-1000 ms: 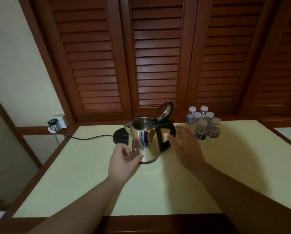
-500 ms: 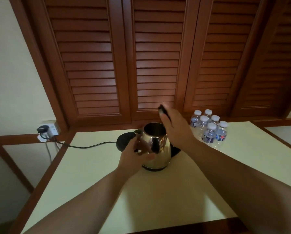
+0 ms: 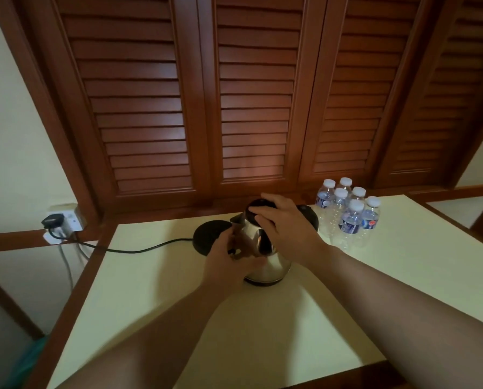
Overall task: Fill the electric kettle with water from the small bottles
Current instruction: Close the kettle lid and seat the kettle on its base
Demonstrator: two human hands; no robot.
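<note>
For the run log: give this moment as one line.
left hand steadies kettle | right hand on lid | bottles capped

The near half of the pale table [image 3: 262, 332] lay bare apart from the two forearms crossing it, so approach from the front edge was free. At the back, the kettle [image 3: 265, 259] stood with its black base [image 3: 209, 238] just beside it on the left and the cluster of small bottles [image 3: 346, 217] close on the right, leaving only narrow gaps. The cord [image 3: 139, 249] ran along the left rear, and louvred doors [image 3: 254, 94] closed off the space behind; the far right tabletop was open.
</note>
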